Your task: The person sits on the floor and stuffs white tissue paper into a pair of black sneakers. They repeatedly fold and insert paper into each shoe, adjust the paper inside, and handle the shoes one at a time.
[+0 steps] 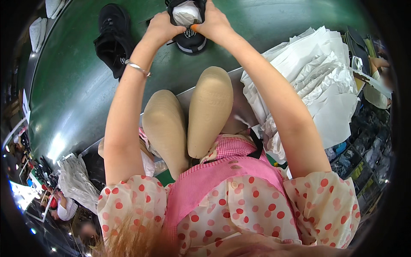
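Note:
At the far edge of the view a black shoe (189,42) rests on the green work surface (77,81). Crumpled white paper (186,14) fills its opening. My left hand (164,28) grips the shoe's left side, with the thumb at the heel collar. From the other side my right hand (212,22) clasps it, its thumb also by the collar; something orange shows at that thumb's tip. The shoe's toe end lies partly beyond the frame. To the left sits a second black shoe (112,40), apart from both hands.
A pile of white paper sheets (319,81) lies to the right by my forearm. Two rounded beige shapes (209,111) stick up at the table's near edge. Crumpled white sheeting (77,180) hangs at lower left. Another person (66,207) is farther off there.

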Motion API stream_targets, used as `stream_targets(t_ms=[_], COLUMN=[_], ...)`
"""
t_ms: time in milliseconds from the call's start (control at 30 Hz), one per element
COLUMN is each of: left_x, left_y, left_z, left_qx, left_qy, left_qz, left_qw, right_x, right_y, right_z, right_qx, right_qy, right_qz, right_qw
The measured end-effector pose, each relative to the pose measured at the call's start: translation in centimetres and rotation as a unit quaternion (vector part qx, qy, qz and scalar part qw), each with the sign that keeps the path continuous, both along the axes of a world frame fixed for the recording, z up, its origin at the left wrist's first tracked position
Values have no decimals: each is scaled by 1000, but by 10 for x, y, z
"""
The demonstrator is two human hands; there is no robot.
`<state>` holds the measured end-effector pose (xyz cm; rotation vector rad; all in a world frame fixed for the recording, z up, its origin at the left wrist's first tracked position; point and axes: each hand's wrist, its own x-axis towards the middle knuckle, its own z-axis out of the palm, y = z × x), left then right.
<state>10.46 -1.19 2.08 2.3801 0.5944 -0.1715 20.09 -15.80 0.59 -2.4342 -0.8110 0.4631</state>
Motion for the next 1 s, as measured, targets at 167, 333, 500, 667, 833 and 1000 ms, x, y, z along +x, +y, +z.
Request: stream_targets(t_ms=[167, 333, 500, 667, 833, 1000], left_x=[6, 4, 5, -1, 7, 3], left_y=[-13, -10, -20, -7, -17, -35], left_z=[-12, -34, -35, -64, -27, -12], left_qx=[53, 47, 37, -5, -14, 24], left_qy=[6, 79, 92, 33, 124, 107], left_qz=[87, 113, 187, 172, 212, 237], left_qw=[995, 989, 977, 984, 969, 965], right_x=[3, -1, -2, 7, 19, 11], right_y=[9, 5, 9, 15, 17, 10], right_z=[1, -11, -18, -8, -16, -13], right_qx=[-54, -33, -42, -94, -155, -118], right_qy=[62, 5, -26, 46, 133, 136], right_qz=[-8, 10, 23, 30, 47, 27], right_qw=[997, 999, 999, 994, 978, 983])
